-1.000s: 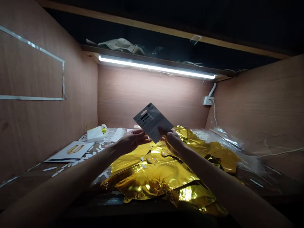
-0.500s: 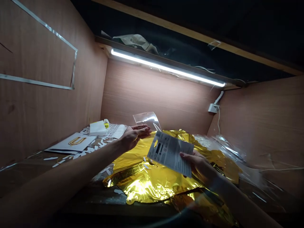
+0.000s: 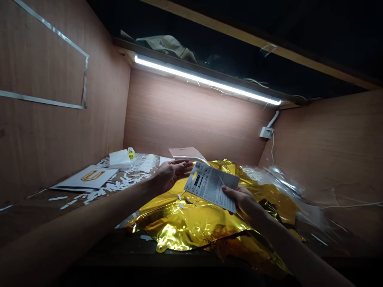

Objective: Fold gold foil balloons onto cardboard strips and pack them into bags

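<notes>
Across the table, crumpled gold foil balloons spread centrally, probably for easy reach. Above them, the right hand pinches 1 printed card by its right end, seemingly leaving text readable. The left hand, fingers extended, meets 1 clear bag; gripping, I cannot tell.

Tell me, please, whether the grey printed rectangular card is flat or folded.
Flat: the card shows one whole printed face with all four corners visible, held near one end by the right hand.
</notes>
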The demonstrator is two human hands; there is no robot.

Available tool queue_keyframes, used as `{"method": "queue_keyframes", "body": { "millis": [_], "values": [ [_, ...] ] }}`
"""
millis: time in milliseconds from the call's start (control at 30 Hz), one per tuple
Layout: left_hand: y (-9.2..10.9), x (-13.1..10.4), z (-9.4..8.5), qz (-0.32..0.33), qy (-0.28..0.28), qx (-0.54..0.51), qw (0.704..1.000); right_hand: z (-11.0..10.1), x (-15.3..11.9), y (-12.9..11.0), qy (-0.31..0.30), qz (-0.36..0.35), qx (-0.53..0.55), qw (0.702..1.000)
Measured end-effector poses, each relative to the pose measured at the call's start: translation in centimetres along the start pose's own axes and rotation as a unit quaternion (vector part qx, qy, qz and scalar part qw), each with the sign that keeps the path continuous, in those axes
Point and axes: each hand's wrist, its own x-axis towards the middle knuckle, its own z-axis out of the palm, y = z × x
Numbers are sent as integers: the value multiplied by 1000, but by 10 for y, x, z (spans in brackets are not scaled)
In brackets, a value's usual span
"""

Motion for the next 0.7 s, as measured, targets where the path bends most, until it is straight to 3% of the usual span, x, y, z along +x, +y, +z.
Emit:
{"method": "queue_keyframes", "body": {
  "millis": [267,500,700],
  "values": [
    [-5,-7,10,-31,10,0,999,-5,-1,3,92,-108,-45,989],
    [-11,-9,13,-24,3,4,1000,5,2,10,128,-147,-47,980],
    [-13,-15,15,-26,-21,-15,999,4,1,-2,144,-167,-118,968]
  ]
}}
